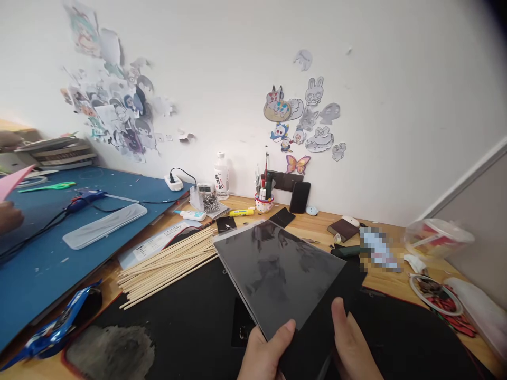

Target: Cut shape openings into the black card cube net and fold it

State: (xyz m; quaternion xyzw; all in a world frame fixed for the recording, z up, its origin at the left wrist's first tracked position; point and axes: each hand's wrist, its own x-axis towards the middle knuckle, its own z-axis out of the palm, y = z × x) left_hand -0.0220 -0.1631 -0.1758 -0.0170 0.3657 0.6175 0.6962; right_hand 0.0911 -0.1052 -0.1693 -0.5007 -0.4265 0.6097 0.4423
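My left hand [266, 351] pinches the near corner of a stack of dark sheets in a clear plastic sleeve [279, 272], with its thumb on top. The stack is tilted and its glossy face shows reflections. Behind its right side a matte black sheet [354, 277] sticks out. My right hand [354, 340] is at the right of the stack, thumb pointing up; its other fingers are mostly hidden, so its hold on the black sheet is unclear. Under both hands lies a black mat [186, 332]. A small black piece [241, 330] lies partly beneath the stack.
Thin wooden sticks [170, 266] lie left of the stack. A blue board [114, 232] carries a glue gun [89, 198] and a clear case [105, 227]. Another person's hand [10, 217] is at far left. A pen cup [264, 200], phone [300, 198] and bottle [222, 177] stand along the wall.
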